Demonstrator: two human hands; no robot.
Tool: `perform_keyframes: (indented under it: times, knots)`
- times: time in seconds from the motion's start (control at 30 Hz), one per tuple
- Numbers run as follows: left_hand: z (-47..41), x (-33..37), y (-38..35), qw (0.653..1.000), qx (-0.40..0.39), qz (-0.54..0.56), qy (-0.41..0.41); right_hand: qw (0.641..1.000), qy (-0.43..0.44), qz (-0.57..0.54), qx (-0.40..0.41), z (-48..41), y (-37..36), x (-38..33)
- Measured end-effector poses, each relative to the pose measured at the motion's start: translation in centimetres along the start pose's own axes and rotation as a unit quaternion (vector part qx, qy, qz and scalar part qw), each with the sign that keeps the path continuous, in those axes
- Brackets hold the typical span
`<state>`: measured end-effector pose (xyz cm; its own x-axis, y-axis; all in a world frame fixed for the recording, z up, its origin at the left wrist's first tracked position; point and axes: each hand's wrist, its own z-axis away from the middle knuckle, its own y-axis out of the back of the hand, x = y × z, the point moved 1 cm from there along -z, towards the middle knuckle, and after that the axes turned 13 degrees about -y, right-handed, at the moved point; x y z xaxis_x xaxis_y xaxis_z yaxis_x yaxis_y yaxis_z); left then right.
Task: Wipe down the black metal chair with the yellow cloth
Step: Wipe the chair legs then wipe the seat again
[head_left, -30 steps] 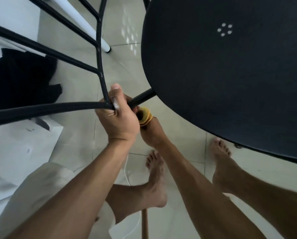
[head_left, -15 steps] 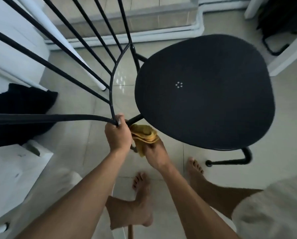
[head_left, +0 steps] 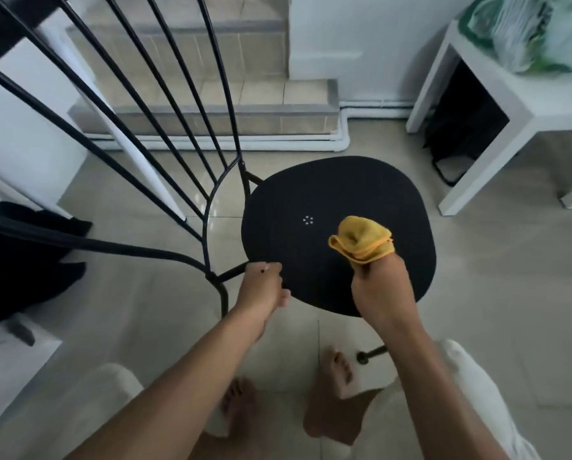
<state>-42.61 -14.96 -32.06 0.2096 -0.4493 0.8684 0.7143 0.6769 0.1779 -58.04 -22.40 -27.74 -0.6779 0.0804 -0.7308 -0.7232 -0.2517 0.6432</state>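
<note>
The seat (head_left: pixel 311 194) lies open from above and the right. Slanting back bars (head_left: pixel 239 161) fence its left side; a white table (head_left: pixel 526 111) stands off right

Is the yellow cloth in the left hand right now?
No, the right hand grips the bunched yellow cloth above the black chair seat.
</note>
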Motion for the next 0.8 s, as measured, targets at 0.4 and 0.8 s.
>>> perform_keyframes:
  times: [0.4, 0.8]
  knots:
    - [-7.1, -0.7, -1.5, 0.769, 0.018, -0.507, -0.389, 0.912, 0.242, 0.304, -0.131, -5.6, -6.8, 3.1]
    - [-9.6, -2.3, -1.9, 0.715, 0.018, -0.563, -0.414, 0.897, 0.270, 0.338, -0.090, -16.6, -11.0, -2.4]
